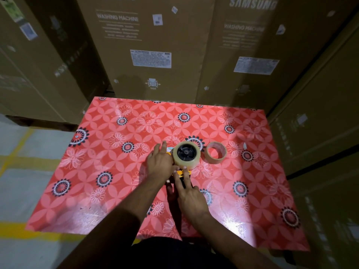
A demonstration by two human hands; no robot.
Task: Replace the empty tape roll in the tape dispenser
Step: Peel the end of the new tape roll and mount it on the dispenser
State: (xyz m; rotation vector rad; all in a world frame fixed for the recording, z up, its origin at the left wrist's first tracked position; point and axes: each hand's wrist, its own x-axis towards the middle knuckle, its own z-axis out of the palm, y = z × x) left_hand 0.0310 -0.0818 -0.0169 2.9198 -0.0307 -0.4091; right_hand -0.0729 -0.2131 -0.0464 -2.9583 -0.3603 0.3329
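A yellow and black tape dispenser (182, 172) lies flat on the red flowered table (116, 171). A full roll of clear tape (186, 154) sits on its black hub. An almost bare cardboard core (216, 155) lies just right of that roll. My left hand (160, 162) rests on the dispenser's left side, fingers spread and touching the roll's edge. My right hand (189, 193) covers the dispenser's handle, two fingers stretched forward onto the yellow body. Most of the handle is hidden under this hand.
Tall brown washing machine cartons (151, 45) stand close behind and to the right of the table. A small white scrap (245, 146) lies right of the core. Grey floor with yellow lines (23, 162) is on the left.
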